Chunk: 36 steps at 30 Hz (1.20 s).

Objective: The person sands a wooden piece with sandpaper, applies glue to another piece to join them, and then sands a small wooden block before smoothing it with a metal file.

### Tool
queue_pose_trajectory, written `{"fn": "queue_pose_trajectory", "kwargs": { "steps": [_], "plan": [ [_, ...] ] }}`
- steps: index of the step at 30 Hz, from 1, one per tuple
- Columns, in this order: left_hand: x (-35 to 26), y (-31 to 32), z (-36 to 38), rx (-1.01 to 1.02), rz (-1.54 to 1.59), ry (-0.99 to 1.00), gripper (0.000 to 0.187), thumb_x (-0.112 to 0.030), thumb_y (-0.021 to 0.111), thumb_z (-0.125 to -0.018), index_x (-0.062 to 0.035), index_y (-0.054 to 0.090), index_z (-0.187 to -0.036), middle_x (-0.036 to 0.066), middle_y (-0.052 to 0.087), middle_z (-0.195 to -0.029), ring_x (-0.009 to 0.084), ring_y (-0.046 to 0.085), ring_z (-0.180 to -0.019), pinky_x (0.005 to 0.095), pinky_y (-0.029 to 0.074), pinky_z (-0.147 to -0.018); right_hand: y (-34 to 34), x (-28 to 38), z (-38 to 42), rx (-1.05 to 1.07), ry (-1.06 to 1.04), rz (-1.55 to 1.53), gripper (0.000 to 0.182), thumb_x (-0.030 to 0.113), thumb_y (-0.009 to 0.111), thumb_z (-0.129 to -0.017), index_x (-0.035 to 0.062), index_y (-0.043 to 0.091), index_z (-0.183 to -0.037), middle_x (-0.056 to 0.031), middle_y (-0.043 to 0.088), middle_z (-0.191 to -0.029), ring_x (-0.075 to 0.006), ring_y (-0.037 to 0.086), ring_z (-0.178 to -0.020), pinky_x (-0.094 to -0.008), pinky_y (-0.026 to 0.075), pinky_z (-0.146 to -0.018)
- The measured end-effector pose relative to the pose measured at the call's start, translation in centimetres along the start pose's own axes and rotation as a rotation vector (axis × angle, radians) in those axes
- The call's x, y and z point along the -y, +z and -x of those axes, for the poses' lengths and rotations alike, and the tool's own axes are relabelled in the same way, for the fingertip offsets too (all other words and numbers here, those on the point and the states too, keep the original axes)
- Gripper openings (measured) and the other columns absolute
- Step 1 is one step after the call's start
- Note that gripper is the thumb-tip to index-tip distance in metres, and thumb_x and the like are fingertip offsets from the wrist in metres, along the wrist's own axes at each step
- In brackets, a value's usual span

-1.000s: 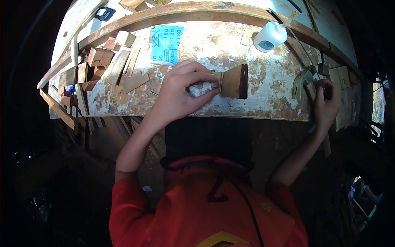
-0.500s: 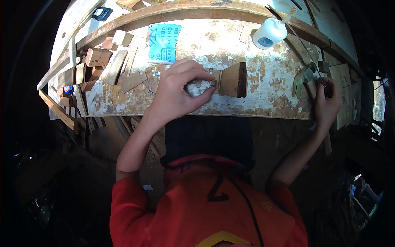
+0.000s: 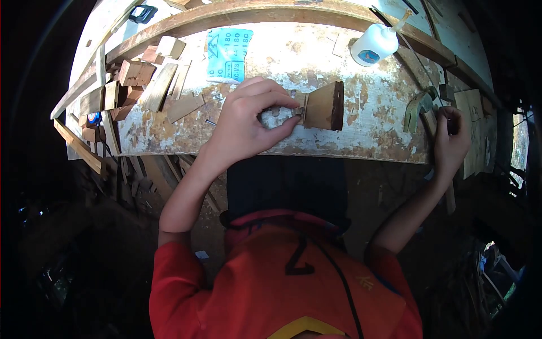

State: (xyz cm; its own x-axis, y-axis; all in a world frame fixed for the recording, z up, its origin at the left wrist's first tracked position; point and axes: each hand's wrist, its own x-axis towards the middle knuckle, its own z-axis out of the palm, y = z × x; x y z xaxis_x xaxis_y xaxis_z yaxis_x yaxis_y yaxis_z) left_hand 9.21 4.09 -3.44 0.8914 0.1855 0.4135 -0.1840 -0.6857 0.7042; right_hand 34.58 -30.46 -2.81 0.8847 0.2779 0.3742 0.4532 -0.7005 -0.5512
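Near the front middle of the worn bench, my left hand [image 3: 251, 118] pinches the narrow end of a small tapered wooden piece [image 3: 322, 107]. The piece lies on its side, its wide dark-edged end facing right. At the right end of the bench, my right hand [image 3: 453, 135] has its fingers curled together beside a thin dark stick; whatever lies between the fingertips is too small to tell. A curled greenish strip [image 3: 416, 110] lies just left of my right hand. Behind the tapered piece and to its right stands a white glue bottle [image 3: 375, 45].
Blue sandpaper [image 3: 228, 55] lies behind my left hand. Wood blocks and offcuts [image 3: 135, 75] are piled at the left. A long wooden strip [image 3: 243, 15] crosses the back of the bench [image 3: 180, 144]. A flat board [image 3: 470, 124] rests at the far right.
The view has shifted slightly, so the bench items appear a little displaced. My left hand keeps its pinch on the tapered piece, and my right hand stays almost in place.
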Motion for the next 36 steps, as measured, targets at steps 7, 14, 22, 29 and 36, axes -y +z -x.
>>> {"fn": "queue_pose_trajectory", "kwargs": {
  "steps": [7, 14, 22, 29, 36],
  "plan": [
    [0.0, -0.1, 0.0, 0.012, -0.006, 0.004, 0.020, -0.006, 0.086, -0.077, -0.0055, 0.078, -0.095, 0.010, 0.072, -0.093, 0.0292, 0.070, -0.089, 0.0383, 0.055, -0.081, 0.0, 0.3, 0.0, 0.000, 0.014, 0.014, 0.019, 0.014, 0.073, -0.098, 0.0035, 0.075, -0.113, -0.0090, 0.079, -0.098, -0.0146, 0.074, -0.088, -0.0313, 0.055, -0.082],
    [-0.6, -0.7, -0.1, -0.137, 0.122, 0.015, 0.023, 0.001, 0.084, -0.075, -0.0039, 0.079, -0.097, 0.010, 0.074, -0.096, 0.0241, 0.072, -0.083, 0.0339, 0.055, -0.074, 0.0, 0.1, 0.0, -0.007, 0.008, 0.017, 0.018, 0.014, 0.073, -0.098, 0.0033, 0.075, -0.112, -0.0082, 0.078, -0.096, -0.0141, 0.073, -0.087, -0.0306, 0.055, -0.082],
    [-1.7, -2.2, 1.7, -0.230, -0.270, 0.289, 0.034, -0.001, 0.087, -0.065, -0.0019, 0.080, -0.099, 0.010, 0.073, -0.101, 0.0255, 0.070, -0.085, 0.0367, 0.051, -0.074, -0.2, 0.3, 0.0, -0.006, 0.008, 0.033, 0.023, 0.013, 0.075, -0.095, 0.0036, 0.075, -0.116, -0.0088, 0.078, -0.098, -0.0151, 0.073, -0.092, -0.0316, 0.055, -0.086],
    [-1.1, -4.3, 2.8, -0.156, -0.446, 0.121, 0.036, 0.007, 0.081, -0.071, -0.0026, 0.080, -0.106, 0.011, 0.075, -0.104, 0.0310, 0.070, -0.100, 0.0402, 0.055, -0.086, -0.9, 1.9, -0.1, 0.032, -0.129, 0.051, 0.047, 0.012, 0.084, -0.088, 0.0040, 0.070, -0.132, -0.0131, 0.073, -0.126, -0.0254, 0.068, -0.121, -0.0385, 0.049, -0.109],
    [-0.9, -7.2, 5.3, -0.269, -0.379, -0.049, 0.031, 0.001, 0.081, -0.079, -0.0035, 0.078, -0.109, 0.009, 0.074, -0.105, 0.0286, 0.068, -0.099, 0.0395, 0.052, -0.087, -0.8, 0.9, -0.2, 0.033, -0.123, -0.004, 0.058, 0.016, 0.088, -0.086, 0.0043, 0.067, -0.139, -0.0128, 0.071, -0.135, -0.0275, 0.065, -0.129, -0.0397, 0.046, -0.114]
  ]
}}
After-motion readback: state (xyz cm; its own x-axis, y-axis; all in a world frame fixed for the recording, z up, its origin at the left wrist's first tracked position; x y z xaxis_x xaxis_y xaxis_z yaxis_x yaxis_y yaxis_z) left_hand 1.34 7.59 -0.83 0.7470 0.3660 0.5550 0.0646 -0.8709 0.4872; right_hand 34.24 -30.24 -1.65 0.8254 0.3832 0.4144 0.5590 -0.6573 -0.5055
